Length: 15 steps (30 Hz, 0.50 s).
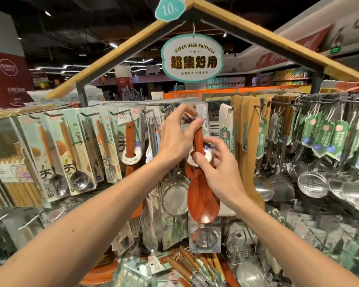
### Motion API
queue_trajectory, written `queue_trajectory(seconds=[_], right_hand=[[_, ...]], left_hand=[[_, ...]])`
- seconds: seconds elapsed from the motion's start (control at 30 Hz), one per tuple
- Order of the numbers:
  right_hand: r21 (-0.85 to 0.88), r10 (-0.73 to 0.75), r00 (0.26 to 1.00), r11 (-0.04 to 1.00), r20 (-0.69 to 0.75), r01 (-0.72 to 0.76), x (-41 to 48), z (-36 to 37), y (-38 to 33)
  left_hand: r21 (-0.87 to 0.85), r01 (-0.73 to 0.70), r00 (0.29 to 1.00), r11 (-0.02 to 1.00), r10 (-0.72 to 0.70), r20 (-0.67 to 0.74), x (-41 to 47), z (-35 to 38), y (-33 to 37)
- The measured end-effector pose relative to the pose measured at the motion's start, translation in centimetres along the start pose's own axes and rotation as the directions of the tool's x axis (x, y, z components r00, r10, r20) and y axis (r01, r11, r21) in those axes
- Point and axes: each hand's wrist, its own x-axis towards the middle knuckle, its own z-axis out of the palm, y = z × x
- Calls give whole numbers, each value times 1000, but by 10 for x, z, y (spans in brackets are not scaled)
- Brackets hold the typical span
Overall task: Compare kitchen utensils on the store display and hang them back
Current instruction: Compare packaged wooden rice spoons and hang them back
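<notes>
together, left hand (174, 137) and right hand (218, 168) pinch a glossy, reddish wooden spoon (201, 204) on its white card (203, 110).

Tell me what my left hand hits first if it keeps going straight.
Likely the wire strainers hanging just behind; the left hand grips the spoon card, and depth is unclear.
</notes>
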Motion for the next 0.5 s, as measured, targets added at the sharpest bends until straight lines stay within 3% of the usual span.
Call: queue_trajectory(seconds=[0.23, 0.5], right_hand=[[-93, 5, 998, 996, -56, -11, 13, 3, 19], [-283, 120, 990, 955, 77, -94, 54, 3, 49]], left_hand=[[52, 76, 994, 996, -80, 73, 17, 12, -17], [234, 76, 963, 969, -132, 235, 33, 23, -44]])
